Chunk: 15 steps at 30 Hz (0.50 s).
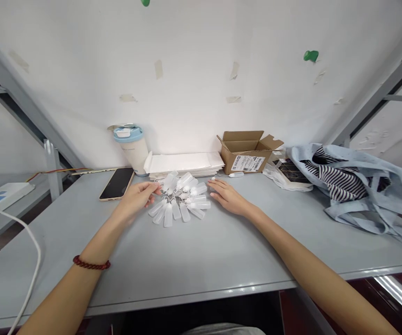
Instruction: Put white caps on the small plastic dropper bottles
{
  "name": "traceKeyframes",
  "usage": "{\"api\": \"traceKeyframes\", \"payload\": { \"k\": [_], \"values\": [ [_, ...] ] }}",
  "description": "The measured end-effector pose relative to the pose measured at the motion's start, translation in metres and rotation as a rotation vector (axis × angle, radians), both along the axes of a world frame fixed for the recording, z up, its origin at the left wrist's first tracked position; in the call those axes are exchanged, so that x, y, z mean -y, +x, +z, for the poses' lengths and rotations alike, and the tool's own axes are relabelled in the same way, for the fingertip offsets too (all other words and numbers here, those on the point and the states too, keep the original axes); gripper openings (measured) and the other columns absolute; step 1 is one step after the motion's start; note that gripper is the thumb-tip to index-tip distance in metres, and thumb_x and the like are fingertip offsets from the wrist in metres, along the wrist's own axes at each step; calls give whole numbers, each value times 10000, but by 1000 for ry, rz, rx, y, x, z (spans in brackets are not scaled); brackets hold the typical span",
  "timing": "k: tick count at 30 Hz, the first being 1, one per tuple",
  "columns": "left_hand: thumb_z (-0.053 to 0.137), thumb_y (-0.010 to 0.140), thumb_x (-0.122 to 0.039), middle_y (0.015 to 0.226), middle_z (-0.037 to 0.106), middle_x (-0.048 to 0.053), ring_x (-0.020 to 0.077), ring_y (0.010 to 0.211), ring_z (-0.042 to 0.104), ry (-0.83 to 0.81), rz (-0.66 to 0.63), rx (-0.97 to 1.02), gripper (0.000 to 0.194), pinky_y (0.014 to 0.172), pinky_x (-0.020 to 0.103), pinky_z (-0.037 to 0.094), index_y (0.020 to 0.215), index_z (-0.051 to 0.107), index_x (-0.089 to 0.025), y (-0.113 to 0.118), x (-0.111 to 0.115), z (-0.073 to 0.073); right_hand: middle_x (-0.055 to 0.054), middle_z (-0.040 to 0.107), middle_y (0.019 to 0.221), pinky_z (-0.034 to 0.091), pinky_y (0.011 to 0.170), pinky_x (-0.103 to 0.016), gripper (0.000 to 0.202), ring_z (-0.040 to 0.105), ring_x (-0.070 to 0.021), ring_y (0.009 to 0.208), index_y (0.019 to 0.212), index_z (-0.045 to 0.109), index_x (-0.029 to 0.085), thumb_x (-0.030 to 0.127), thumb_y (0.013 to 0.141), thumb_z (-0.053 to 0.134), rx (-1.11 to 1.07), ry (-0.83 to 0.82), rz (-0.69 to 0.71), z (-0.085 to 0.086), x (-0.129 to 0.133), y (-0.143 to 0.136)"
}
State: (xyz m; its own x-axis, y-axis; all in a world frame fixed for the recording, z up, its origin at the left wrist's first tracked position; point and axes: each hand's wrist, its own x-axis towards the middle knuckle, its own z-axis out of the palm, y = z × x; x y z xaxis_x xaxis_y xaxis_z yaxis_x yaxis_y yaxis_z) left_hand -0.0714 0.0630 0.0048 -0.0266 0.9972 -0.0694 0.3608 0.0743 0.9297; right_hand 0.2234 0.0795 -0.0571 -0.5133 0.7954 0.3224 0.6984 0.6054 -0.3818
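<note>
A bunch of small translucent plastic tags [168, 216] lies fanned out in a rough ring on the grey table, with thin loops showing near its middle. My left hand [138, 197] is at the bunch's left edge, thumb and fingers curled together against the tags. What sits between those fingertips, if anything, is too small to make out. On the other side, my right hand [231, 197] rests on the table with its fingers stretched out and apart, the tips close to the right-hand tags. It holds nothing.
A single similar piece [236, 175] lies before an open cardboard box [246, 156]. Behind the bunch is a stack of white envelopes [183, 163]. A lidded cup [133, 151] and a phone [117, 184] stand left; a blue cloth bag [357, 186] lies right. A white cable [35, 260] crosses the left side.
</note>
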Motion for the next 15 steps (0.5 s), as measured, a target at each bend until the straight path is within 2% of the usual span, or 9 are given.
{"api": "traceKeyframes", "payload": {
  "k": [5, 11, 15],
  "values": [
    [620, 667, -499, 783, 645, 57, 101, 508, 479, 22, 11, 17, 388, 433, 215, 340, 803, 669, -139, 1, 0, -1, -140, 552, 1209, 408, 962, -478, 282, 457, -250, 1186, 1105, 577, 168, 276, 929, 385, -45, 60, -18, 4, 2, -2],
    [624, 682, -473, 756, 635, 50, 91, 496, 473, 28, 15, 34, 364, 426, 204, 336, 809, 664, -134, 2, 0, -3, -88, 592, 900, 463, 793, -379, 87, 548, -214, 892, 873, 589, 159, 145, 838, 510, -72, 45, -136, 10, 4, 0],
    [619, 700, -458, 731, 619, 34, 80, 493, 459, 29, 14, 43, 339, 420, 192, 327, 798, 656, -135, 4, 3, -2, -82, 551, 943, 466, 723, -328, 143, 563, -192, 834, 884, 554, 157, 75, 767, 549, -98, 4, -243, 6, 3, 3]
  ]
}}
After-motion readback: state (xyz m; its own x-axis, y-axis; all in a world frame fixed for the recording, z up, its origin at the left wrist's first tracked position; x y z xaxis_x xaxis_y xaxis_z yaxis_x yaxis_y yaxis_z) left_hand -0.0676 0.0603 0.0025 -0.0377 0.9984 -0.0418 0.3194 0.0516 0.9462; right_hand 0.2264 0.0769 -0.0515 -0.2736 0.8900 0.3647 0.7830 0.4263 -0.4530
